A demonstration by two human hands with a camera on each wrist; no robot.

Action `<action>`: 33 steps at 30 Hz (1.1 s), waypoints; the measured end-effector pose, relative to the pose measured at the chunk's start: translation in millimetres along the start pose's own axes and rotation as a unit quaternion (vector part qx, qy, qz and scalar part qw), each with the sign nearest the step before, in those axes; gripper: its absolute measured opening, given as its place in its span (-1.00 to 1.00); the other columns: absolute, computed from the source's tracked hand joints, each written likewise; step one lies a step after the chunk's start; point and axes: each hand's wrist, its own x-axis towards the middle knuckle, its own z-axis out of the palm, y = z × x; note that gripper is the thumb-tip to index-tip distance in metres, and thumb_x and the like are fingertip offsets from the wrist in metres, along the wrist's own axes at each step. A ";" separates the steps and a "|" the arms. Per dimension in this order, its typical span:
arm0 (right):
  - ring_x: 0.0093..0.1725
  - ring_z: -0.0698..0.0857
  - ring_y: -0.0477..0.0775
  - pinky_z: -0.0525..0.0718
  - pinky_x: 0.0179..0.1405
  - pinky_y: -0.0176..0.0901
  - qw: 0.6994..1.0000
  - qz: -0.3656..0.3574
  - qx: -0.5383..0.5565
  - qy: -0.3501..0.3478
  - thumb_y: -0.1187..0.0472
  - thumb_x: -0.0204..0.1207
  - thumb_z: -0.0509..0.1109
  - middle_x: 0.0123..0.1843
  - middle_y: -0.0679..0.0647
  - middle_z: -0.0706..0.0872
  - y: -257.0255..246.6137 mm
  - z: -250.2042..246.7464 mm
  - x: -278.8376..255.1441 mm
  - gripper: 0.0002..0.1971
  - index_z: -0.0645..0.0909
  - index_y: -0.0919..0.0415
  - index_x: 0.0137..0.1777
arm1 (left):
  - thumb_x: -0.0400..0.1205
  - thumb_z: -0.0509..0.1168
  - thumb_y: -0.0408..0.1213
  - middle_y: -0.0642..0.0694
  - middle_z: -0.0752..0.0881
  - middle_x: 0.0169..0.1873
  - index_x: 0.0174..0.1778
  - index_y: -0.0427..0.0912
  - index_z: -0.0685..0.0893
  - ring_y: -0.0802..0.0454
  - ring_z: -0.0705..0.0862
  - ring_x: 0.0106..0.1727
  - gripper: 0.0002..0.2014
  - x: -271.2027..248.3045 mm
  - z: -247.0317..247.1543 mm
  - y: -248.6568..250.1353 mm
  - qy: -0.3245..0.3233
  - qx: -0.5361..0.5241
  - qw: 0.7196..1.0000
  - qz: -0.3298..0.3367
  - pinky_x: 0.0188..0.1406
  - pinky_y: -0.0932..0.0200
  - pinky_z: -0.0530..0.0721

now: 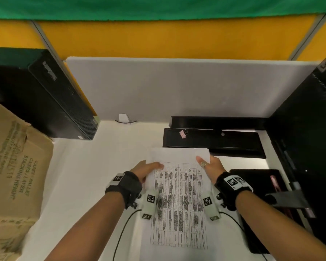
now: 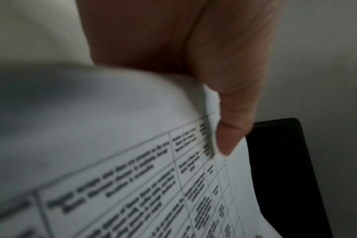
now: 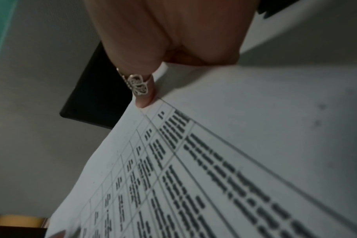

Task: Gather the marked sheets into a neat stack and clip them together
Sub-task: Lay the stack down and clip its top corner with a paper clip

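**So, both hands on the paper at once**

Basically the sheets (image 1: 179, 200) are lifted off the white desk (image 1: 79, 176), printed table facing up, held out in front of the person with both forearms reaching in from the bottom of the head view. The left hand (image 1: 148, 171) grips the left edge near the top, thumb (image 2: 232, 128) pressed down on the printed side with the rest of the fingers tucked underneath, so it's a pinch. The right hand (image 1: 212, 167) mirrors it on the right edge, and its thumb (image 3: 145, 90), wearing a ring (image 3: 137, 86), sits right at the top corner of the grid. Paper bows up a bit between the two grips.

Just past the top edge of the sheets there's a black tray (image 1: 213, 141) with a pink binder clip (image 1: 183, 133) lying on it. Cardboard box (image 1: 13, 166) sits off to the left.
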 end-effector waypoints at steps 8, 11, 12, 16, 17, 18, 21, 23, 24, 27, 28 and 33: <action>0.14 0.70 0.22 0.59 0.29 0.22 0.999 0.013 -0.036 0.015 0.14 0.53 0.33 0.16 0.21 0.74 12.1 -3.4 26.8 -0.74 0.62 0.20 0.17 | 0.60 0.25 -0.40 -0.12 0.68 -0.29 -0.38 -0.15 0.49 0.00 0.64 -0.24 -0.78 32.1 -15.9 4.3 0.108 -0.012 0.993 0.054 -0.23 0.20 0.62; 0.11 0.70 0.22 0.64 0.22 0.18 0.987 -0.005 -0.142 0.074 0.16 0.50 0.37 0.05 0.14 0.74 10.9 -5.2 33.6 -0.74 0.61 0.23 0.14 | 0.57 0.29 -0.43 -0.17 0.62 -0.34 -0.45 -0.16 0.43 -0.04 0.60 -0.29 -0.71 37.9 -12.7 3.0 0.126 0.023 0.990 0.057 -0.20 0.12 0.65; 0.07 0.70 0.20 0.66 0.17 0.13 0.972 -0.017 -0.205 0.111 0.15 0.49 0.37 -0.02 0.11 0.72 6.2 -6.9 33.8 -0.74 0.59 0.23 0.13 | 0.56 0.30 -0.44 -0.19 0.60 -0.36 -0.47 -0.17 0.43 -0.07 0.58 -0.30 -0.71 39.9 -12.4 2.2 0.131 0.032 0.989 0.061 -0.15 0.04 0.65; -0.11 0.69 0.09 0.68 -0.09 -0.04 0.872 -0.142 -0.423 0.199 0.03 0.50 0.32 -0.13 0.07 0.68 -31.7 -3.6 32.3 -0.78 0.56 0.09 0.07 | 0.54 0.32 -0.41 -0.21 0.59 -0.40 -0.50 -0.17 0.45 -0.11 0.57 -0.29 -0.70 42.7 -12.5 -1.9 0.139 0.065 0.986 0.070 -0.01 -0.11 0.65; -0.13 0.69 0.10 0.67 -0.13 -0.06 0.860 -0.169 -0.441 0.197 0.02 0.50 0.30 -0.13 0.08 0.69 -40.7 0.8 37.5 -0.80 0.58 0.09 0.02 | 0.54 0.32 -0.41 -0.18 0.59 -0.43 -0.51 -0.17 0.45 -0.10 0.56 -0.32 -0.69 43.6 -12.5 -2.7 0.141 0.068 0.985 0.072 -0.05 -0.08 0.63; -0.13 0.70 0.13 0.68 -0.13 -0.04 0.859 -0.174 -0.444 0.189 0.01 0.51 0.28 -0.14 0.10 0.71 -48.8 7.1 44.4 -0.82 0.61 0.09 -0.04 | 0.54 0.32 -0.42 -0.15 0.57 -0.47 -0.53 -0.16 0.44 -0.09 0.54 -0.35 -0.68 43.3 -12.4 -2.8 0.143 0.066 0.985 0.071 -0.08 -0.05 0.60; 0.00 0.70 0.22 0.69 0.00 0.04 0.907 -0.089 -0.385 0.145 0.00 0.54 0.25 -0.04 0.19 0.76 -68.6 28.5 68.8 -0.75 0.65 0.16 -0.06 | 0.53 0.33 -0.43 -0.12 0.56 -0.49 -0.53 -0.13 0.45 -0.10 0.53 -0.34 -0.67 46.7 -13.9 -3.0 0.149 0.073 0.984 0.070 -0.08 -0.03 0.59; 0.07 0.67 0.26 0.62 0.00 -0.04 0.931 -0.014 -0.343 0.119 -0.02 0.57 0.21 0.08 0.25 0.73 -76.2 40.4 83.2 -0.65 0.65 0.27 0.01 | 0.52 0.35 -0.43 -0.12 0.56 -0.46 -0.52 -0.13 0.45 -0.10 0.53 -0.31 -0.68 48.0 -14.5 -2.8 0.149 0.070 0.984 0.065 -0.08 -0.01 0.58; 0.05 0.66 0.27 0.56 -0.06 -0.07 0.938 0.012 -0.328 0.114 -0.03 0.58 0.20 0.11 0.27 0.71 -77.8 45.1 88.6 -0.62 0.65 0.30 0.00 | 0.52 0.35 -0.42 -0.12 0.56 -0.45 -0.52 -0.13 0.44 -0.10 0.53 -0.29 -0.68 49.2 -14.7 -3.4 0.149 0.068 0.985 0.062 -0.08 0.01 0.58; -0.15 0.59 0.21 0.46 -0.16 -0.09 0.953 0.043 -0.269 0.132 -0.06 0.55 0.23 0.11 0.26 0.71 -77.1 53.8 97.6 -0.65 0.59 0.23 -0.24 | 0.53 0.34 -0.41 -0.10 0.53 -0.47 -0.51 -0.12 0.42 -0.08 0.50 -0.34 -0.67 51.0 -15.0 -5.0 0.152 0.064 0.985 0.058 -0.15 0.06 0.55; -0.12 0.61 0.24 0.48 -0.14 -0.08 0.956 0.048 -0.253 0.142 -0.05 0.54 0.24 0.11 0.26 0.71 -75.9 55.4 100.8 -0.66 0.59 0.22 -0.23 | 0.53 0.34 -0.41 -0.10 0.54 -0.47 -0.52 -0.12 0.42 -0.07 0.50 -0.36 -0.67 51.1 -14.5 -5.4 0.152 0.060 0.985 0.060 -0.15 0.05 0.54; 0.23 0.61 0.31 0.52 0.15 -0.01 0.947 0.081 -0.271 0.153 0.03 0.59 0.20 0.24 0.30 0.66 -82.2 60.2 99.9 -0.60 0.56 0.38 0.17 | 0.52 0.35 -0.38 -0.08 0.56 -0.44 -0.50 -0.08 0.43 -0.11 0.52 -0.24 -0.68 53.1 -13.5 -7.5 0.161 0.061 0.983 0.057 -0.02 -0.02 0.58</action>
